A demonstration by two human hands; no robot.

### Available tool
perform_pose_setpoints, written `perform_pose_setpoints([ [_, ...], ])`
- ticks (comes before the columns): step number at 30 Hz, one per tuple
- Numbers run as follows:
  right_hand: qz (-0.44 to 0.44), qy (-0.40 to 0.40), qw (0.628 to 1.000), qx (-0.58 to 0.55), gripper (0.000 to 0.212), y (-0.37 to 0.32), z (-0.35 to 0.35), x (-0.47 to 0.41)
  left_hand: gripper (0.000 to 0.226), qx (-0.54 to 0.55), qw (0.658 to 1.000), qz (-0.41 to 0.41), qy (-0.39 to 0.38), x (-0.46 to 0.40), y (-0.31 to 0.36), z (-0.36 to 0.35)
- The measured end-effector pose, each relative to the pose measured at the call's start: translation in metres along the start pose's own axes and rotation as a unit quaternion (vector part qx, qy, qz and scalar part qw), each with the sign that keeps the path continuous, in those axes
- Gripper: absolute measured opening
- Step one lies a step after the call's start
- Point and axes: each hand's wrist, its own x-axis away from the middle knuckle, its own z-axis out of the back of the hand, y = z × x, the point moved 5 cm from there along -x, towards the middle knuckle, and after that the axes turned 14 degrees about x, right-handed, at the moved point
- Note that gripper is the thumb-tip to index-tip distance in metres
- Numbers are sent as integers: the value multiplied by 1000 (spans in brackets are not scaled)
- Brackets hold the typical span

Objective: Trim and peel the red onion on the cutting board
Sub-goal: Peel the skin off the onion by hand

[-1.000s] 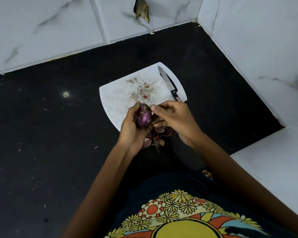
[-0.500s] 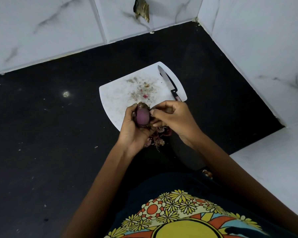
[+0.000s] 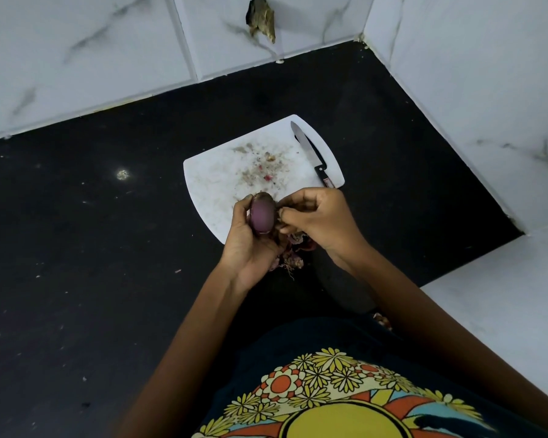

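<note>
Counter (image 3: 76,279): black and speckled, it filled the left of the frame.
Your left hand (image 3: 247,241): its fingers curled round the red onion (image 3: 261,216), held at mid-frame over the near edge of the cutting board (image 3: 215,178).
Peels (image 3: 293,259): a loose heap lay just below your hands.
Your right hand (image 3: 320,219): its fingers pinched skin at the onion's right side.
Knife (image 3: 312,154): it lay on the board's right edge.

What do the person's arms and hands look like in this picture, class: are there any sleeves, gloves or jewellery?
Both forearms are bare right down to the wrists, with no sleeves in view. The left hand and the right hand wear no gloves, and no rings, bracelets or watch can be seen. Below the arms there is a dark garment printed with yellow and orange flowers and a big yellow circle.
</note>
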Motion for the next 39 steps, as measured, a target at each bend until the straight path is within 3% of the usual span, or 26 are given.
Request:
perform_pose_setpoints([
  [4,21,6,999,30,9,-5,0,2,46,-27,999,-25,-2,-1,2,-2],
  [8,60,49,987,143,27,-10,-2,6,47,-66,996,-62,-7,-1,4,-3],
  [11,58,71,982,164,26,-11,0,5,58,-64,996,-60,8,1,5,-2],
  [19,60,33,994,88,7,-8,4,0,49,-81,995,-43,33,-3,2,1],
  [24,84,23,985,147,27,-12,-3,4,56,-80,995,-48,32,-3,4,3],
  [32,88,33,985,143,8,-11,2,0,52,-72,997,-38,17,-1,3,-1],
  [39,62,13,992,110,15,-8,0,2,51,-87,995,-48,28,-2,0,1],
])
